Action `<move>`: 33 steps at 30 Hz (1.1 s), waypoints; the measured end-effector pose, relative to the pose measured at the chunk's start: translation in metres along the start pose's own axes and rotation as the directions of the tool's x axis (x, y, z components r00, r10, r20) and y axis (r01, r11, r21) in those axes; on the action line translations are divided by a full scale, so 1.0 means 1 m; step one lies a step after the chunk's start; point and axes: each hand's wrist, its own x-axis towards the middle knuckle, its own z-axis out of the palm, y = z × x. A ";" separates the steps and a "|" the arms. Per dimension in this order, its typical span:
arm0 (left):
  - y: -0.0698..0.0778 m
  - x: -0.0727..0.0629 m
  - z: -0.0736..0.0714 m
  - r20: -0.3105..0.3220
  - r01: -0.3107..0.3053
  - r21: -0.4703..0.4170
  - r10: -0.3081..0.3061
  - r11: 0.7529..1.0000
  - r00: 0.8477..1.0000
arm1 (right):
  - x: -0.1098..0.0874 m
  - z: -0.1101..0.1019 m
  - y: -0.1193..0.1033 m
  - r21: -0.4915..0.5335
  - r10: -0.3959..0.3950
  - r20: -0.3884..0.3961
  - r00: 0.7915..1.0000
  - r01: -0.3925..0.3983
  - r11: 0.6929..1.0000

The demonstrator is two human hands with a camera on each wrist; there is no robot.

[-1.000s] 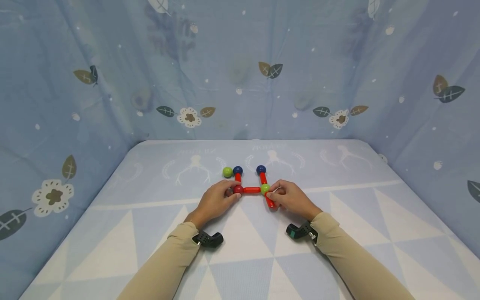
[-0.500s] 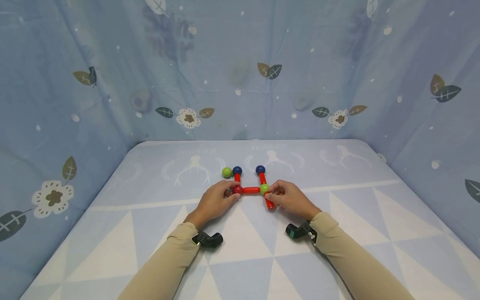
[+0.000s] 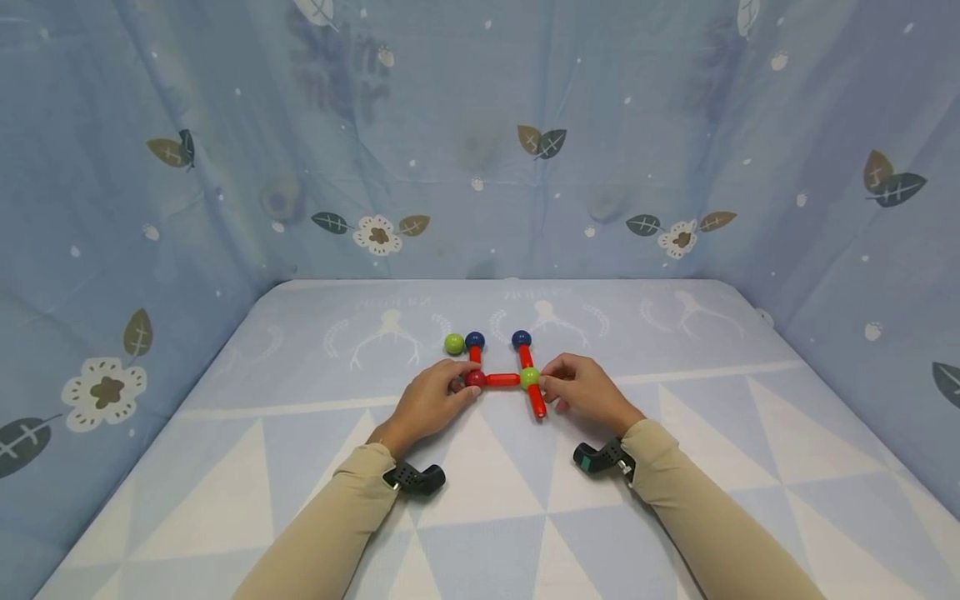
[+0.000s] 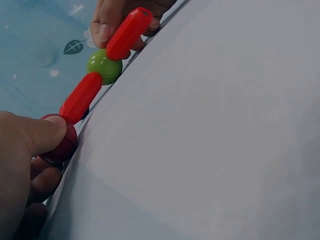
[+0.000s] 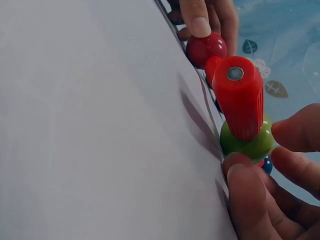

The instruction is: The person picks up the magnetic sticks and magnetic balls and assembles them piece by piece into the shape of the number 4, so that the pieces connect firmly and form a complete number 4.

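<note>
Red rods and coloured balls of a magnetic building set lie joined on the table. My left hand (image 3: 429, 404) holds the dark red ball (image 4: 65, 145), thumb on top. A red rod (image 3: 503, 380) runs from it to a green ball (image 3: 529, 377). At that green ball my right hand (image 3: 588, 392) has thumb and fingertips around its side. Another red rod (image 5: 239, 97) sticks out from the green ball toward me, its metal end showing. Two more rods lead away to blue balls (image 3: 475, 340); the second blue ball (image 3: 521, 338) is at the right.
A loose-looking green ball (image 3: 453, 343) sits beside the left blue ball. The table (image 3: 487, 533) has a triangle-patterned cover, and a flowered blue curtain (image 3: 480, 167) surrounds its back and sides. Each wrist wears a black camera mount (image 3: 416, 479).
My right hand has shifted from the near red rod to the green ball's right side, leaving the rod uncovered and in line with the ball. My left hand stays on the dark red ball.
</note>
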 end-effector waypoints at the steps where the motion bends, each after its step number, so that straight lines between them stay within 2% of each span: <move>1: 0.000 0.000 0.000 0.000 0.001 0.000 -0.001 1.000 1.000 | 0.000 0.000 0.000 0.003 0.004 -0.001 1.000 -0.004 1.000; 11: 0.000 0.001 -0.001 -0.004 0.006 0.001 -0.006 1.000 1.000 | 0.005 -0.001 -0.006 -0.012 -0.022 -0.012 1.000 0.022 1.000; 19: 0.000 -0.003 0.002 -0.012 0.033 -0.025 -0.033 0.999 0.999 | 0.015 -0.002 -0.003 -0.022 -0.022 0.050 0.998 0.023 0.999; 26: 0.000 -0.002 0.005 -0.005 0.018 -0.033 -0.018 0.999 1.000 | 0.020 -0.003 -0.002 -0.044 -0.009 0.071 0.997 0.012 0.999; 33: 0.000 0.000 0.001 -0.018 -0.011 -0.021 0.010 1.000 1.000 | 0.020 -0.001 -0.003 -0.066 -0.002 0.068 0.998 0.006 0.998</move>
